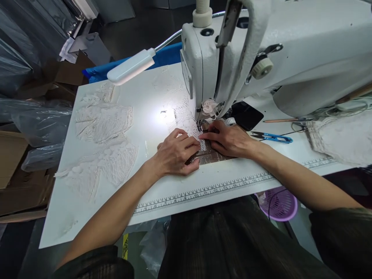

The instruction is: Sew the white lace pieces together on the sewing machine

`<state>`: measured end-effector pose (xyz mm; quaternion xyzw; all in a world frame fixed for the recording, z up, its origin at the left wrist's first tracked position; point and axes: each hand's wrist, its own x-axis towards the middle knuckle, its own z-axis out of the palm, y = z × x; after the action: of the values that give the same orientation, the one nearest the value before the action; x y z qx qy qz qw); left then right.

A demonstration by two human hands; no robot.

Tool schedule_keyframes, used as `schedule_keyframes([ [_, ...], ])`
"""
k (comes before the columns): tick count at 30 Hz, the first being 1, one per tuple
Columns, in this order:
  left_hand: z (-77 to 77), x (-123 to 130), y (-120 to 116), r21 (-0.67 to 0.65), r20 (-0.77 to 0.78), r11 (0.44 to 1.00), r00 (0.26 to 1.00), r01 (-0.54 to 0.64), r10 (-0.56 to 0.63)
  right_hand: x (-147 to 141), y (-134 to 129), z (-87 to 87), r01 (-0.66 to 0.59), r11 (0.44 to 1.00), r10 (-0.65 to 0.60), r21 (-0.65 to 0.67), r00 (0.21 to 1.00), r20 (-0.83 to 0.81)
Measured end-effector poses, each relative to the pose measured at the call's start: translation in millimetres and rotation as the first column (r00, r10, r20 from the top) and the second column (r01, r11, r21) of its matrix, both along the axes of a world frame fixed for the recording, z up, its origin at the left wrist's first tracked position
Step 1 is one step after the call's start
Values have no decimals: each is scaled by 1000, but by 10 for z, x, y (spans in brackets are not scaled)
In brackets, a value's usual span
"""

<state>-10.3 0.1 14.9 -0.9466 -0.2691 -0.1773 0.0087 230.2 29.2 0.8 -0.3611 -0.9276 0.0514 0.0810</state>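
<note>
White lace fabric [202, 144] lies under the needle area of a white sewing machine [194, 64], close to its presser foot [202, 126]. My left hand [178, 154] is closed on the lace from the left, its fingers bent and thumb tucked near the front edge. From the right, my right hand [228, 140] pinches the lace just beside the foot, with the index fingertip against it. A brownish plate [213, 157] shows beneath the fabric and partly under both hands. The fingertips' exact grip is partly hidden.
Ruffled lace pieces [103, 122] lie on the table's left side, lit by a lamp [132, 66]. To the right are a black phone [246, 115], blue thread snips [273, 137] and a lace stack [343, 137]. A ruler strip [203, 192] runs along the front edge; a purple basket [281, 205] stands below.
</note>
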Motion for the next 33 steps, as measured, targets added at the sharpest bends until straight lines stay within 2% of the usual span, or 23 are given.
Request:
schedule_keyframes([
  [6,-26,-26,17,-16,4,1000,1000,-11,11,-39,1,18,46,999,-47,10,998,39],
  [12,-59,-27,23,-7,7,999,999,-47,47,5,-23,-14,-7,999,7,34,1000,8],
  [20,-84,-1,36,-8,25,994,994,-108,108,-31,-37,-11,41,997,-43,70,999,30],
  [27,-100,-1,52,-33,18,992,992,-124,125,22,-42,7,-56,997,57,44,998,-27],
  [33,-96,6,71,-67,3,986,988,-154,155,-55,-85,45,13,999,-13,43,1000,-8],
])
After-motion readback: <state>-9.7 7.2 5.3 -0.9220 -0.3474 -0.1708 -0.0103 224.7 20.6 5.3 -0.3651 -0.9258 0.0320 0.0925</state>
